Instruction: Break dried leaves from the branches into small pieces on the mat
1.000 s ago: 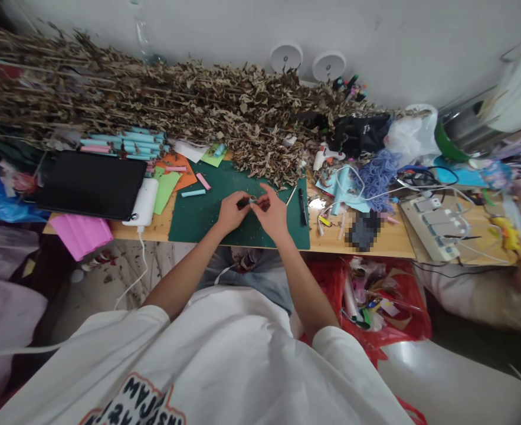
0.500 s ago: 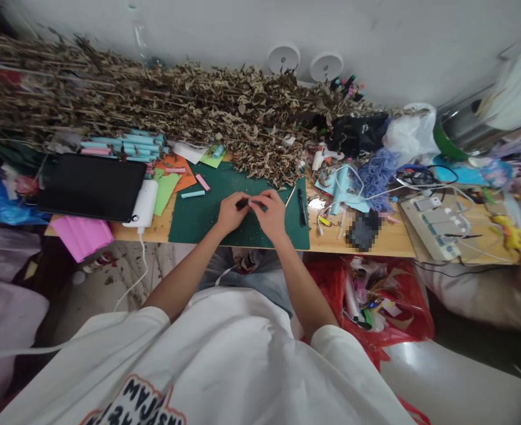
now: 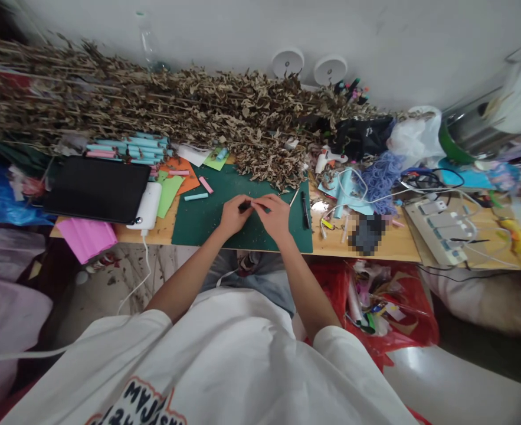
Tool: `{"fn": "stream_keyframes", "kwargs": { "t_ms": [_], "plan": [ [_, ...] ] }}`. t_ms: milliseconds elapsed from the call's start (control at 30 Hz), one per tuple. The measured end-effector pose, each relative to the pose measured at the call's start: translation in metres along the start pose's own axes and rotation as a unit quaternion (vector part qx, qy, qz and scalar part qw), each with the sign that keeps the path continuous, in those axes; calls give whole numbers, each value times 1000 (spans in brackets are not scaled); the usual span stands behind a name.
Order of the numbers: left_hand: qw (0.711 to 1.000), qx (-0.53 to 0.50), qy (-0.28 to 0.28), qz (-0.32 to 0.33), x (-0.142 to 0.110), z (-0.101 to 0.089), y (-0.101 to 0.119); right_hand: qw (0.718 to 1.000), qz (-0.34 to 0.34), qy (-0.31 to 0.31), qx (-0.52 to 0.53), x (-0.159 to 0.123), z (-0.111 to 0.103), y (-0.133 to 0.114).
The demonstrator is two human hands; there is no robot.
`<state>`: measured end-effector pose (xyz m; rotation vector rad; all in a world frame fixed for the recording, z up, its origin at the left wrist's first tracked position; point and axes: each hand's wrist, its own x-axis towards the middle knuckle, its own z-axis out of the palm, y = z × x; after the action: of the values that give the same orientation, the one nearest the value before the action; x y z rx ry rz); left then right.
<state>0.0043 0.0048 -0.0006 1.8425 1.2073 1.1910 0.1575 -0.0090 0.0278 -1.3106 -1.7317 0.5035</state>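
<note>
Near the front edge of the worktop (image 3: 402, 251), the right hand (image 3: 275, 218) had lowered a finger toward the left hand (image 3: 236, 215). Fingers pinched close, hiding any tiny work between.

Two hands (image 3: 236, 216) (image 3: 274, 217), one green mat (image 3: 207, 224), one tablet (image 3: 98, 189), two discs (image 3: 288, 63) (image 3: 330, 71).

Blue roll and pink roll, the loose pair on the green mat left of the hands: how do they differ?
Colour: the blue roll is pale blue; the pink roll is pink.
Pose: the blue roll lies nearly level across the view; the pink roll slants from upper left to lower right.
Place: the pink roll reaches farther towards the back than the blue roll.
Shared: both are slim and lie on the green mat.
</note>
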Motion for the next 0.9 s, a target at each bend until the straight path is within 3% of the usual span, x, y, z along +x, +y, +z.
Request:
{"fn": "stream_keyframes", "kwargs": {
  "t_ms": [267,500,767,900],
  "plan": [
    [1000,5,-1,6,-1,0,-1,989,-47,-46,-135,-5,-2,-8],
    [1000,3,-5,0,0,0,0,999,27,5,-30,-8,2,-1],
    [1000,12,-4,6,-1,0,-3,994,-32,-53,-93,-7,-5,-9],
    [1000,15,-2,7,0,0,-2,995,-3,-51,-80,-7,-6,-10]
  ]
}}
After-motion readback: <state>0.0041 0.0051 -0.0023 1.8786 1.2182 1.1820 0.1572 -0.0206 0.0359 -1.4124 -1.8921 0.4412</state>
